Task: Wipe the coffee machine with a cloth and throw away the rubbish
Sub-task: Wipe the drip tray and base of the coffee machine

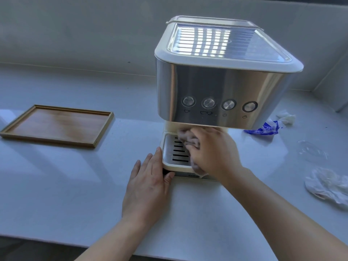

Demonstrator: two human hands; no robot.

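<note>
My right hand [212, 149] bunches the cloth [188, 140] on the drip tray [169, 147] at the machine's [222, 87] base; left hand [148, 183] lies flat, bracing the tray's left edge. Rubbish [327, 185] sits along the counter's [75, 185] right edge, nearer my right hand.

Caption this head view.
Right hand wipes the drip tray of the coffee machine with a cloth; left hand touches the tray's side.

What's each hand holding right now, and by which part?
The right hand grips the bunched cloth by its middle, on the drip tray. The left hand holds nothing, flat against the tray.
</note>
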